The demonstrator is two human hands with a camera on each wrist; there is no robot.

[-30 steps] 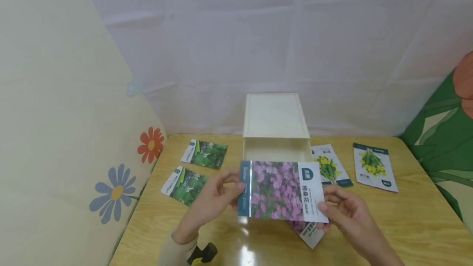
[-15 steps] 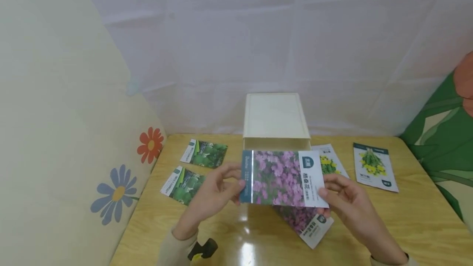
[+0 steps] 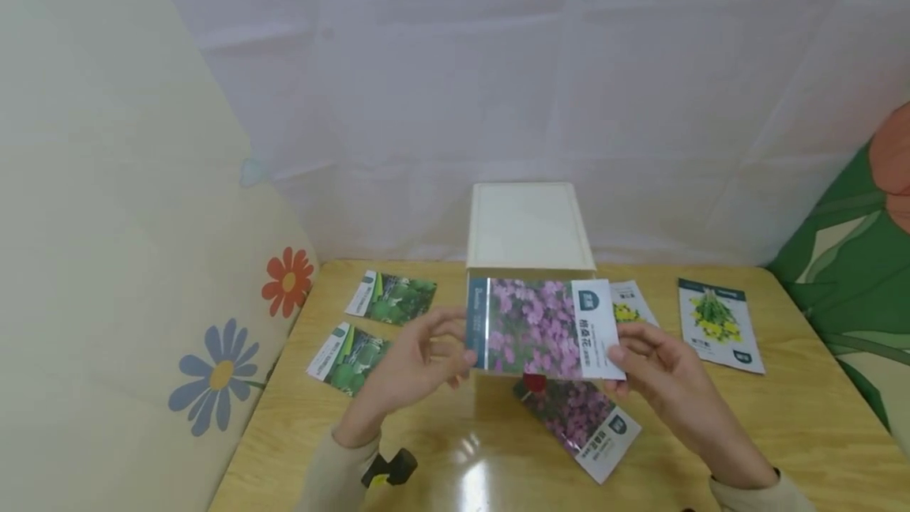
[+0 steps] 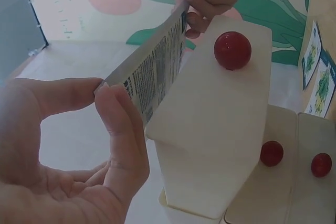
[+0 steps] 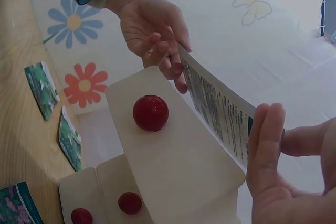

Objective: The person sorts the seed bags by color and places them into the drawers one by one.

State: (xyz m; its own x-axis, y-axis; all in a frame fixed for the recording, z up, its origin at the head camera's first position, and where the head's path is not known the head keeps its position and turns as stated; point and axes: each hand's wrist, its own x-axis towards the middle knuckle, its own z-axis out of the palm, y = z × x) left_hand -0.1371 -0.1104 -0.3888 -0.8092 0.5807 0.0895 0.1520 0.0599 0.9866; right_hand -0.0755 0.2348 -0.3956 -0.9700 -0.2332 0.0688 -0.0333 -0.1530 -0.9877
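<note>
A seed packet (image 3: 536, 330) with pink-purple flowers is stretched flat between both hands. The left hand (image 3: 419, 362) pinches its dark end between thumb and fingers; at the white end the right hand (image 3: 664, 393) pinches likewise. The packet hangs just over the pulled-out top drawer (image 4: 210, 103) of a white drawer cabinet (image 3: 529, 224), hiding most of that drawer in the head view. A round red knob (image 5: 150, 113) sits on the drawer's front. Below it on the table lies another purple-flower packet (image 3: 579, 421), its upper corner partly hidden.
Two green-leaf packets (image 3: 394, 299) lie to the left on the wooden table (image 3: 284, 449). To the right are two yellow-flower packets (image 3: 718, 322), one partly covered by the held packet. Lower drawers with red knobs (image 4: 272, 153) are closed.
Both hands have carried the packet forward and up toward the cabinet, over the open drawer. More of the purple-flower packet on the table shows, and a red knob has come into sight.
</note>
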